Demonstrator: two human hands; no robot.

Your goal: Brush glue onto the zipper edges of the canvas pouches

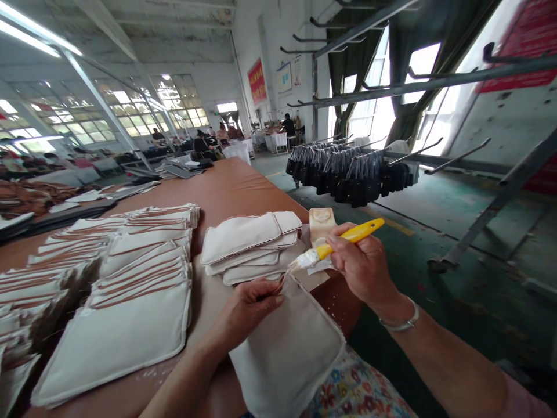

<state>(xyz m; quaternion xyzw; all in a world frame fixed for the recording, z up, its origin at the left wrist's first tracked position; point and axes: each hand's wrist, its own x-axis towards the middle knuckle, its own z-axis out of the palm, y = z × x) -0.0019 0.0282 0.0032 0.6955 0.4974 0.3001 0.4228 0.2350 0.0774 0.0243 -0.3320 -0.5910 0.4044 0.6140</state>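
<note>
My right hand (361,264) is closed round a yellow-handled brush (357,233), its bristles coated white and pointing left. The tip is at the upper edge of a pale fabric piece (289,348), close to the fingers of my left hand (256,302). My left hand pinches that edge. The piece slopes over the table's front edge toward my lap. Behind my hands lies a small stack of similar pale pieces (243,244). A cream-coloured container (322,223) stands right of the stack, partly behind my right hand.
Rows of overlapping pale pieces (134,313) cover the left of the brown table (235,180). Dark flat pieces (56,217) lie farther left. To the right stands a metal rack (470,229) with protruding bars and hanging black items (348,177). People sit in the distance.
</note>
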